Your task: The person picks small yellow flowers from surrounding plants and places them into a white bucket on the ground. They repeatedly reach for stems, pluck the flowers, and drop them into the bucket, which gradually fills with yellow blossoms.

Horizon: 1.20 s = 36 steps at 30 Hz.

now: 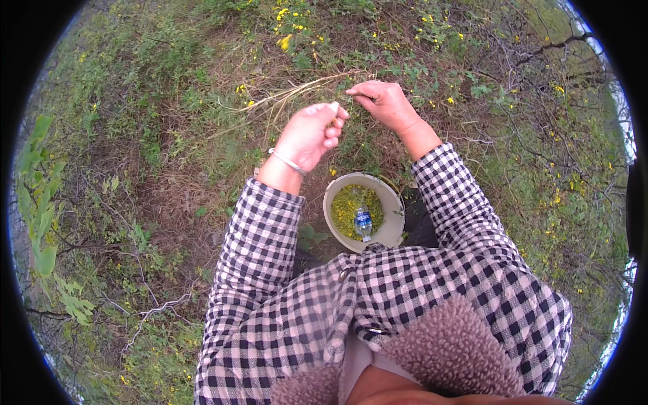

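Between and beyond the two hands, what's the status?

Left hand [310,135]: palm side turned inward, fingers curled in, thumb tip up against them. Small yellowish bit shows at the fingers; can't tell what it is or whether it's gripped.

Right hand?

Right hand [386,104]: slightly farther out from the body, thumb and forefinger pinched together, pointing at the left. Can't tell what's in the pinch. Fingertips near each other, not touching.

Nearest object?

Dry stems [290,93]: pale, thin bundle, just beyond the left hand, running from its left side toward the right fingertips. Contact with either hand unclear.

Container?

Pale bucket [391,204]: below both hands, between the forearms, close to the body. Yellow-green flower heads [343,210] lie inside. Clear bottle [364,223] with a blue label rests on them, cap end toward the body.

Surroundings?

Yellow blooms [285,42] well beyond the left hand. Bare branch [158,307] far left of it, nearer the body. White band [287,160] on the left wrist. Checked sleeves [255,233] on both arms.
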Motion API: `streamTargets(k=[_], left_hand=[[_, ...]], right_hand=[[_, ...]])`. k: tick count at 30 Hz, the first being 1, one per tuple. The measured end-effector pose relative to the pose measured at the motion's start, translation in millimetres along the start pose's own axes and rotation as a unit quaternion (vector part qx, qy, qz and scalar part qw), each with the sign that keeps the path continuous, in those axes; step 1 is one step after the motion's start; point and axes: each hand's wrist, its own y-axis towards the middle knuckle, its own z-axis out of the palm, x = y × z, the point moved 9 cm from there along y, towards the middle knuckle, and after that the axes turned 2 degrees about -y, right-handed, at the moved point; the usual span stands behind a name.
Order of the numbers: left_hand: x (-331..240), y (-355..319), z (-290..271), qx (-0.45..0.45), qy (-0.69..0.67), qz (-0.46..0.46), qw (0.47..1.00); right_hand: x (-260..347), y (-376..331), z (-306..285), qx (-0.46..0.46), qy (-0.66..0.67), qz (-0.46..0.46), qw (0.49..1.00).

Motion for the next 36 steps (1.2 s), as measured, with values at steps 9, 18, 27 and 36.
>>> streamTargets(k=[9, 18, 27, 36], left_hand=[[-57, -8, -89, -0.198, -0.186, 0.205, 0.94], [-44, -2, -116, -0.245, -0.218, 0.144, 0.934], [-44, 2, -103, -0.18, -0.205, 0.136, 0.952], [-58, -3, -56, -0.118, -0.069, 0.176, 0.975]], right_hand=[[20, -13, 12, 0.048, 0.005, -0.028, 0.998], [32, -25, 24, 0.086, 0.023, -0.049, 0.995], [38, -31, 34, 0.123, 0.018, -0.06, 0.99], [36, 25, 23, 0.135, -0.154, -0.072, 0.976]])
